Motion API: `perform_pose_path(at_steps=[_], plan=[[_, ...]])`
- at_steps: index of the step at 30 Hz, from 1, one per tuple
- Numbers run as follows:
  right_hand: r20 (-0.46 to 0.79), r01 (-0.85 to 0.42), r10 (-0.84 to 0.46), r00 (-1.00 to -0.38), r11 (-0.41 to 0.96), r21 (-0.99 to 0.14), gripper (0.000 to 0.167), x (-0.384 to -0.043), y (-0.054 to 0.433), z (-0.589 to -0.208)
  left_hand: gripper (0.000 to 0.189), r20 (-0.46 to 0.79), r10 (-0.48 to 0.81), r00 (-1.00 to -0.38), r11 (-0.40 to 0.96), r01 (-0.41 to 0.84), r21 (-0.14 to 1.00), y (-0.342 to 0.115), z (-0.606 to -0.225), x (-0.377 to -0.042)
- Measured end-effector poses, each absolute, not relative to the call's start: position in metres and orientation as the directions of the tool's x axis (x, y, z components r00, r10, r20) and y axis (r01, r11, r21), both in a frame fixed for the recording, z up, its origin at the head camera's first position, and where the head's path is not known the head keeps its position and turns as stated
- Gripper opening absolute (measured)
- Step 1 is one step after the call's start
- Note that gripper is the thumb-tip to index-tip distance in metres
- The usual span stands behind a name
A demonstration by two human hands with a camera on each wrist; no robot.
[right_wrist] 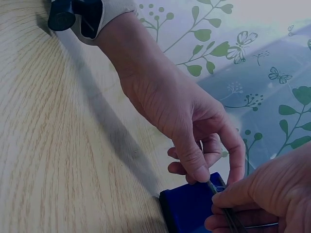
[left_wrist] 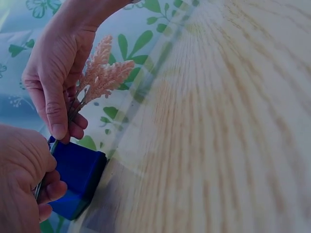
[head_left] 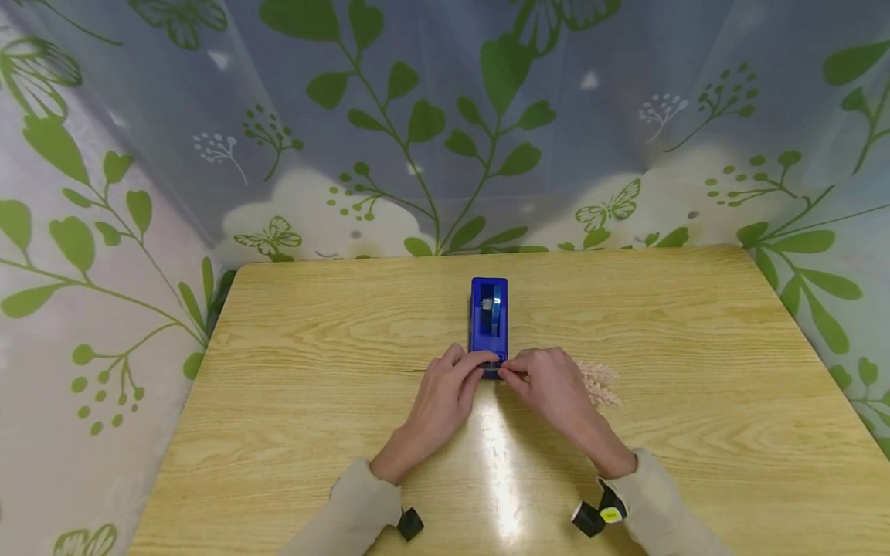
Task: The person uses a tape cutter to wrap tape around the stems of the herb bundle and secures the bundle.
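A blue tape dispenser [head_left: 489, 316] stands upright on the table, its roll toward the far end. Over its near end, my left hand [head_left: 445, 382] and right hand [head_left: 552, 384] meet, fingertips close together. Between them they pinch the thin dark stems of a sprig of pink artificial flowers [left_wrist: 104, 73]. The blossoms [head_left: 601, 382] stick out past my right hand, and a stem end pokes out left of my left hand. In the right wrist view, the stems [right_wrist: 234, 221] run under the right fingers, beside the dispenser [right_wrist: 187, 208]. Whether tape lies on the stems is hidden by the fingers.
The wooden table [head_left: 313, 324] reaches back to a curtain [head_left: 445, 154] with a green leaf and butterfly print. Small black devices [head_left: 589, 519] are strapped at both wrists, near the beige sleeves [head_left: 660, 502].
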State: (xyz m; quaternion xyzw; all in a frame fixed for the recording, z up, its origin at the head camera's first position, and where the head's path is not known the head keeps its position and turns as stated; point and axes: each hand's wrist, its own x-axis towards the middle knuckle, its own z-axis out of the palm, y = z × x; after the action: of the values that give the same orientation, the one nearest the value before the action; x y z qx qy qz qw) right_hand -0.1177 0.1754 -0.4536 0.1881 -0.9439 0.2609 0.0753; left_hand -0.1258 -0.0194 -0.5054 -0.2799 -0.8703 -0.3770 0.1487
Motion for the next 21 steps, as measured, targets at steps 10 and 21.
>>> perform_pose_path(at_steps=[10,21], plan=[[0.255,-0.431,-0.351,-0.901,0.787,-0.442,0.011,-0.118,0.174,-0.455,0.032,0.445,0.371,-0.815,0.515,0.579,0.632,-0.020,-0.509,-0.125],[0.206,-0.405,-0.349,-0.914,0.783,-0.472,0.005,-0.117,0.181,-0.441,0.030,0.441,0.426,-0.790,0.485,0.611,0.626,-0.020,-0.501,-0.124]])
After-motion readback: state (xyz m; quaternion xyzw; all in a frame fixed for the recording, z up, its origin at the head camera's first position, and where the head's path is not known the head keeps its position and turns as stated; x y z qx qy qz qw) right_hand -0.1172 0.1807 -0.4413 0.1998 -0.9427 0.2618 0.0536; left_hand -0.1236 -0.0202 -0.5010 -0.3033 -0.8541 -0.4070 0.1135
